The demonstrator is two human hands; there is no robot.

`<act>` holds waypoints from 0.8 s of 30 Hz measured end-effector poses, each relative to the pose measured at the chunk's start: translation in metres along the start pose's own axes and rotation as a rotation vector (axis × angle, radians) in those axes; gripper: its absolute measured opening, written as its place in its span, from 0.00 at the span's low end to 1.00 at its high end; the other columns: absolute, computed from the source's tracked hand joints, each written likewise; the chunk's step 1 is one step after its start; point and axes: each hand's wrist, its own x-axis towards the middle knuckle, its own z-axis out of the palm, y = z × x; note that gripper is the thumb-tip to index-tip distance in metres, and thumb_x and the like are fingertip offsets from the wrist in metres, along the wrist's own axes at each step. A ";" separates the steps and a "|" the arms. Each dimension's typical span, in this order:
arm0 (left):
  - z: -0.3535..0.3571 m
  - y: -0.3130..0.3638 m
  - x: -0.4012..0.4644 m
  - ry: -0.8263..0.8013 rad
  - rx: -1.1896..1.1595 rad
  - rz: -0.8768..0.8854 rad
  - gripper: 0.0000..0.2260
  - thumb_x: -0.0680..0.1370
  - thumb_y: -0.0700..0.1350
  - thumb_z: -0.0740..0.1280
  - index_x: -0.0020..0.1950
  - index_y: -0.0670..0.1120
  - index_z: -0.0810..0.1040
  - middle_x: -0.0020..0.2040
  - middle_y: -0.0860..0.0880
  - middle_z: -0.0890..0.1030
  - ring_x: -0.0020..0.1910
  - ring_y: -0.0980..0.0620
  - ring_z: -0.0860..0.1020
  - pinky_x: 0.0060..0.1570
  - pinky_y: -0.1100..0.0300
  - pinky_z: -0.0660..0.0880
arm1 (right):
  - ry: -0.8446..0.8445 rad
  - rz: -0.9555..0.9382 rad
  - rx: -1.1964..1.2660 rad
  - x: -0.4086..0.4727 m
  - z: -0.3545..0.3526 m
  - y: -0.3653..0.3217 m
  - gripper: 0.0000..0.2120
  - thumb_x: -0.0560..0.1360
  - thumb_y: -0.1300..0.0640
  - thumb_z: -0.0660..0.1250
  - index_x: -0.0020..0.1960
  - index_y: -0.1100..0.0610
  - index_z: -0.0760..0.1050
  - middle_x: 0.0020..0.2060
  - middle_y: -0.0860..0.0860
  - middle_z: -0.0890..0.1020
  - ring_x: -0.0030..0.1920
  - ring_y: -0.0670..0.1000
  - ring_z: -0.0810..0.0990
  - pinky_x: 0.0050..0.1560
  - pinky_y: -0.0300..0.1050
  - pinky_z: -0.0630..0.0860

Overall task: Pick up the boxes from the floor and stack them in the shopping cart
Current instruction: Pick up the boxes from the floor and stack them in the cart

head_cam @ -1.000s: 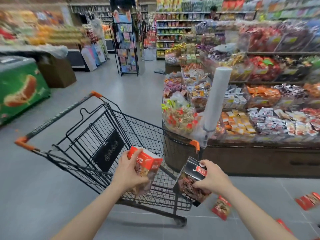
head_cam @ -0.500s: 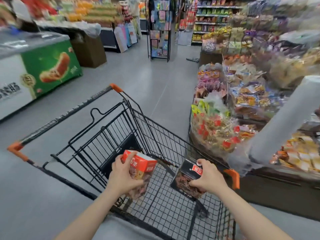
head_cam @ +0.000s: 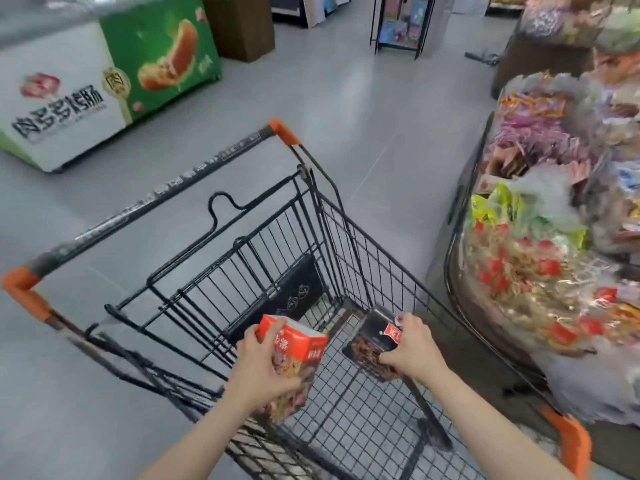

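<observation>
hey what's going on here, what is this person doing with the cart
A person is loading boxes into a black wire shopping cart in a store aisle. The left hand grips a red and white box, the right hand a black box. Both boxes are inside the basket, above its mesh floor, not yet released.

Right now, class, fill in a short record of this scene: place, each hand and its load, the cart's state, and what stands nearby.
Place: shop aisle, grey floor
Left hand: grips a red-topped box, held above the cart's basket
Right hand: grips a black box, low inside the basket
Shopping cart: black wire, orange corners; no other boxes visible in the basket
Right of cart: snack display
Far left: green and white freezer
Task stage: neither box released yet
</observation>
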 end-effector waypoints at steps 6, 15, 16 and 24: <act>0.032 -0.011 0.026 0.037 -0.118 -0.115 0.48 0.57 0.67 0.71 0.71 0.67 0.49 0.70 0.49 0.54 0.69 0.46 0.61 0.65 0.44 0.69 | -0.028 -0.051 -0.085 0.088 0.054 -0.013 0.39 0.65 0.45 0.74 0.68 0.60 0.62 0.63 0.56 0.70 0.65 0.56 0.68 0.64 0.51 0.68; 0.065 -0.007 0.058 0.007 -0.120 -0.111 0.47 0.60 0.61 0.75 0.70 0.68 0.49 0.69 0.52 0.53 0.69 0.48 0.58 0.66 0.47 0.65 | 0.072 -0.027 -0.039 0.168 0.131 0.013 0.44 0.60 0.38 0.77 0.66 0.59 0.64 0.60 0.57 0.70 0.64 0.56 0.67 0.64 0.53 0.70; 0.068 -0.008 0.060 0.004 -0.118 -0.118 0.47 0.60 0.61 0.74 0.70 0.68 0.49 0.69 0.52 0.53 0.69 0.48 0.58 0.66 0.47 0.66 | 0.080 -0.043 -0.038 0.172 0.135 0.017 0.44 0.61 0.38 0.77 0.66 0.60 0.64 0.60 0.57 0.70 0.64 0.57 0.67 0.65 0.54 0.70; 0.076 -0.001 0.064 -0.001 -0.203 -0.146 0.45 0.58 0.62 0.73 0.69 0.68 0.51 0.68 0.51 0.55 0.66 0.48 0.60 0.65 0.48 0.67 | 0.059 -0.228 0.038 0.140 0.114 0.020 0.38 0.70 0.45 0.73 0.72 0.56 0.60 0.67 0.53 0.67 0.68 0.53 0.65 0.70 0.52 0.65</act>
